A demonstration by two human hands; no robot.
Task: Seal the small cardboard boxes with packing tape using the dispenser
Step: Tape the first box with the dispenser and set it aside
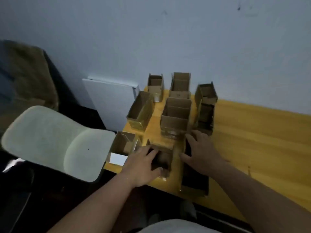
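Several small open-topped cardboard boxes stand on the left end of a yellow table (262,142). My left hand (143,163) grips the left wall of the near middle box (165,159), with fingers over its rim and thumb at its near edge. To the right, my right hand (203,152) rests with spread fingers on the far end of a dark open box (193,181) at the table's front edge. A taller box (175,121) with tape on its front stands just behind both hands. No tape dispenser is in view.
More open boxes stand at the left corner (122,145), behind it (140,111) and along the wall (155,86) (180,84) (206,105). A pale green chair (50,140) sits left of the table, with a white panel (109,100) leaning on the wall.
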